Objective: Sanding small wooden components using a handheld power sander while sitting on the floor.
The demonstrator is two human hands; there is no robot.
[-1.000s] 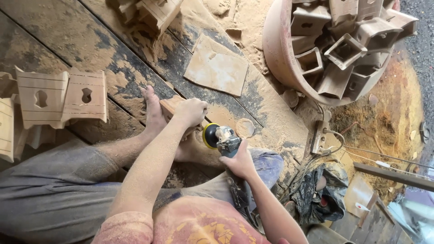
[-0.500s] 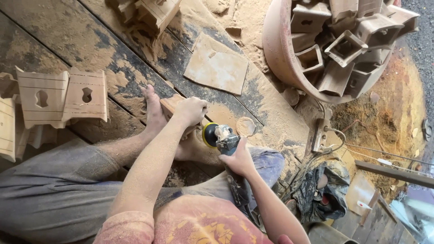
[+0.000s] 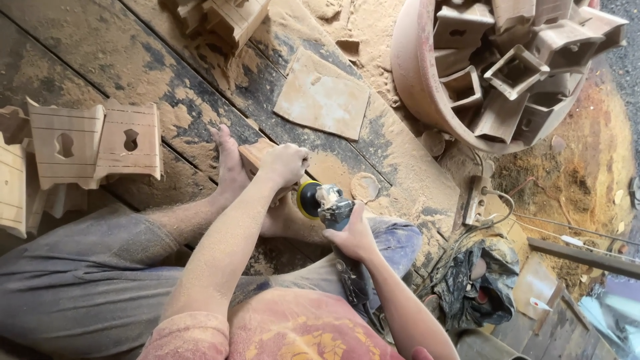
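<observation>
Two hands busy: left hand clamps the small pale wooden block, right hand grips the grey angle sander; light, even passes probably work best.

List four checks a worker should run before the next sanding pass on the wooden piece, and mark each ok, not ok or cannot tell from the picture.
1. Left hand grips the wooden piece: ok.
2. Right hand holds the sander body firmly: ok.
3. Bare foot kept away from the sander: not ok, it lies right beside the work.
4. Power strip cords lie free of the disc: cannot tell.
</observation>
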